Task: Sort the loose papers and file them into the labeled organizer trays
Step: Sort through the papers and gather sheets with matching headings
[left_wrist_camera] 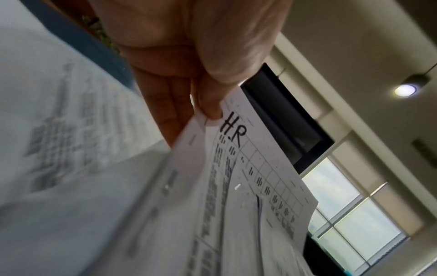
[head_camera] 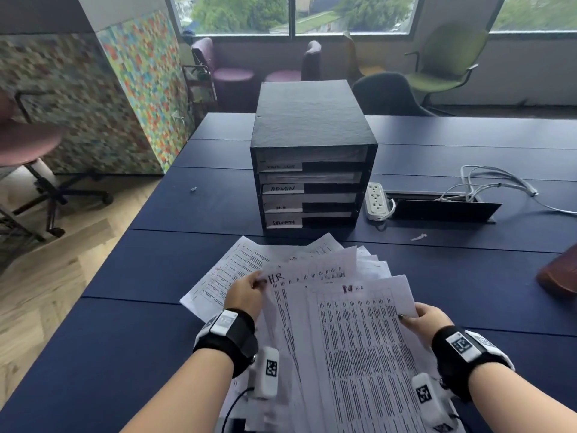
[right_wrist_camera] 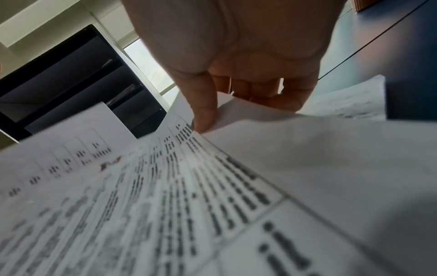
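Note:
A fanned stack of printed papers (head_camera: 349, 332) is held above the dark blue table (head_camera: 140, 270), several marked "H.R" in pen. My left hand (head_camera: 246, 292) pinches the left top corner of the stack (left_wrist_camera: 236, 149), thumb beside the "H.R" mark. My right hand (head_camera: 421, 317) pinches the right edge of the sheets (right_wrist_camera: 165, 196), thumb on top. More sheets (head_camera: 224, 273) lie on the table beneath. The black organizer (head_camera: 312, 157) stands behind them with four trays; labels read ADMIN (head_camera: 282, 189), H.R (head_camera: 281, 207) and SECURITY (head_camera: 283, 222); the top label is unreadable.
A white power strip (head_camera: 376, 200) and loose cables (head_camera: 493, 182) lie right of the organizer by a cable slot. A brown object (head_camera: 559, 273) sits at the table's right edge. Chairs stand beyond the table, and an office chair (head_camera: 28, 157) at the left.

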Demonstrator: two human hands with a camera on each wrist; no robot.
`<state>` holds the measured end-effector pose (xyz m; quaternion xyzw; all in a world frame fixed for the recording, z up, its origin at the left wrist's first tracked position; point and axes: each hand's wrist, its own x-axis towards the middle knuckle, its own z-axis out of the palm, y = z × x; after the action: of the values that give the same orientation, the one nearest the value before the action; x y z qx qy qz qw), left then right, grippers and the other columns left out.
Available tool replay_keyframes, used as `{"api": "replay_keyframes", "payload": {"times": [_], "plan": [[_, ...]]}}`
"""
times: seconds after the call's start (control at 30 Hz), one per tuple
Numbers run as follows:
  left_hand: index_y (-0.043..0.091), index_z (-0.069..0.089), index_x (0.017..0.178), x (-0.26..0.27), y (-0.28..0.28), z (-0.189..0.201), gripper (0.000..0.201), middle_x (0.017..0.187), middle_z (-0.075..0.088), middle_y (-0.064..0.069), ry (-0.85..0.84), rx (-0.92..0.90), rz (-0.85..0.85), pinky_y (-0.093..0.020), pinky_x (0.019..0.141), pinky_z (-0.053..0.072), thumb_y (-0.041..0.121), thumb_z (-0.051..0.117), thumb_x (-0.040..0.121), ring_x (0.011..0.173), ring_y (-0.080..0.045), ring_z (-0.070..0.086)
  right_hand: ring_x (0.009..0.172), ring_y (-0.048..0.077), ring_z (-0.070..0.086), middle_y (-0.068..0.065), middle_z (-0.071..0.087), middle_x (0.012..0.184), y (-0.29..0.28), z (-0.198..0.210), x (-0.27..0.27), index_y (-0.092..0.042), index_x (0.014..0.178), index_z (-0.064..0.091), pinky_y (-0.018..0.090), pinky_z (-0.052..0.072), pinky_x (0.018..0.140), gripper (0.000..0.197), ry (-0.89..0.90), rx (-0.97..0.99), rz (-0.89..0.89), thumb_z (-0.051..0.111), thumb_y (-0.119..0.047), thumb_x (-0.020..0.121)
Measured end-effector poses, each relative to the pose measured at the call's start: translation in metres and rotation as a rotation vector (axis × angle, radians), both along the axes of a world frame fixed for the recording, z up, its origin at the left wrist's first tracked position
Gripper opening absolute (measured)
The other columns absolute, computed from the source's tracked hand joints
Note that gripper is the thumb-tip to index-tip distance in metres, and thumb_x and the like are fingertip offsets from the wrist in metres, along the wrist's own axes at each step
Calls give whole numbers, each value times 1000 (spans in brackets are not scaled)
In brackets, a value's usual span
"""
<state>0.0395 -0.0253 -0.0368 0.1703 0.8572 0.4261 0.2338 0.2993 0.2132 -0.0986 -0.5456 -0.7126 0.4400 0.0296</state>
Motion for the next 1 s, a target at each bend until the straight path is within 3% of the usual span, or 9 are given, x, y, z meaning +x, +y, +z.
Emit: {"api": "replay_keyframes", "payload": {"times": [0.13,0.37,0.47,0.6,0.7,0.77,0.83,0.93,1.0], "plan": [[21,70,95,-9,8,34,27,78,66,-1,114,113,24,-20,58,40,7,47,92,68,-17,56,81,20,61,2,67,85,-7,6,1,-12,105,66,25,40,70,22,-18,32,19,66,-18,84],[27,68,76,-9,26,55,32,82,67,-6,12,320,-25,-35,72,48,6,50,92,70,-17,56,80,25,68,1,73,80,-9,15,4,-13,98,70,40,54,81,16,205,-100,-9,69,-15,81],[20,64,76,2,28,54,31,73,65,3,-87,337,-29,-36,72,52,2,47,95,70,-17,59,78,27,68,5,74,79,-15,24,4,-10,96,71,42,54,80,30,354,-206,-34,78,-24,71],[19,68,83,4,24,44,26,88,73,-5,-130,315,-7,-48,84,55,9,47,95,85,-28,67,85,33,68,15,73,90,-20,27,4,-9,92,71,54,51,88,27,420,-267,-21,79,-23,70],[19,68,85,2,20,41,27,88,73,-3,-148,306,22,-47,84,55,7,46,95,83,-25,67,83,31,68,13,74,89,-20,24,4,-9,95,71,44,54,84,86,434,-304,13,89,-55,24],[17,68,90,2,19,43,27,86,72,-2,-183,316,38,-41,77,57,5,45,96,77,-22,66,81,28,69,12,74,87,-21,22,2,-9,93,72,40,54,83,96,421,-314,40,87,-59,12],[14,67,95,0,18,44,25,84,71,-4,-200,321,45,-40,69,57,5,44,96,75,-23,64,77,25,69,11,74,84,-23,24,0,-8,90,74,37,55,80,84,396,-322,71,90,-54,21],[19,67,84,-6,17,43,26,83,69,-5,-128,317,23,-49,78,55,6,47,93,75,-22,61,63,11,69,4,74,74,-26,32,-5,-6,89,73,22,55,66,35,349,-267,97,86,-23,60],[20,67,77,-8,19,47,30,79,68,-2,-61,327,8,-45,79,54,5,47,92,72,-19,59,59,10,67,6,75,77,-24,35,-9,-9,83,74,23,55,66,18,322,-222,86,81,-14,68]]}}
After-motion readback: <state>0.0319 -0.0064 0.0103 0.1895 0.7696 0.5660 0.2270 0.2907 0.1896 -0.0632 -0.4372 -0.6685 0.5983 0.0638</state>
